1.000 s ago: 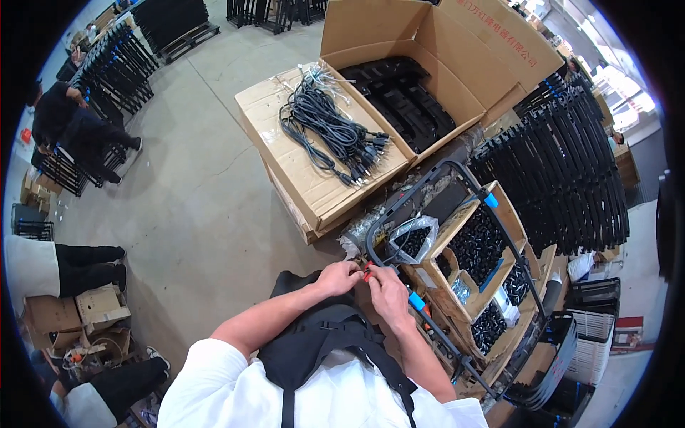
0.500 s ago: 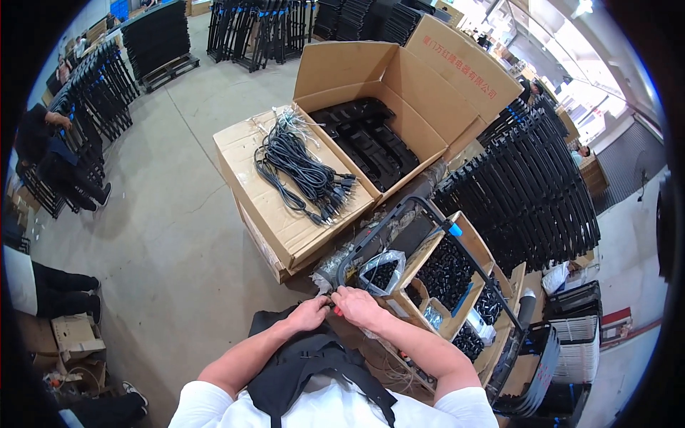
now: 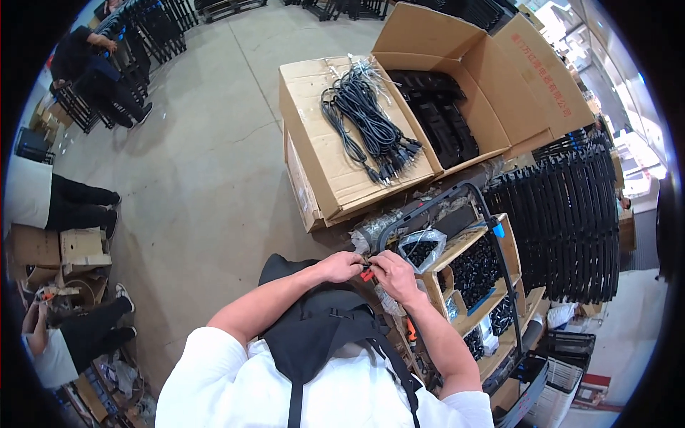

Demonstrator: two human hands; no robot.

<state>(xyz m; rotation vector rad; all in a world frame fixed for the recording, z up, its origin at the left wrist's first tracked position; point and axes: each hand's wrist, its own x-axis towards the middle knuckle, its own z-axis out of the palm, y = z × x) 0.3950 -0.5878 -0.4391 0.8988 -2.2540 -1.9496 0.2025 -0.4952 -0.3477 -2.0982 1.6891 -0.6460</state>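
Note:
Close together in front of my body, my left hand (image 3: pixel 341 266) and my right hand (image 3: pixel 394 275) both have their fingers pinched. Between the fingertips is something small and dark that I cannot make out. A small red piece (image 3: pixel 367 274) shows just under it, beside my right fingers. Just beyond my right hand is the rounded corner of a black tubular frame (image 3: pixel 457 191), which lies tilted across a wooden parts box and carries a piece of blue tape (image 3: pixel 499 230). Whether my fingers touch the frame is hidden.
The wooden box (image 3: pixel 511 250) holds black small parts in compartments, with a plastic bag (image 3: pixel 421 246) at its near corner. Beyond stand cartons (image 3: pixel 307 114) with a bundle of black cables (image 3: pixel 367 118) on top. Stacked black frames (image 3: pixel 564 221) rise at right. Other people are at left.
The view has swung so the cartons and parts box sit further right and the people at left show more. My hands stay together, fingers pinched, and the red piece shows more clearly.

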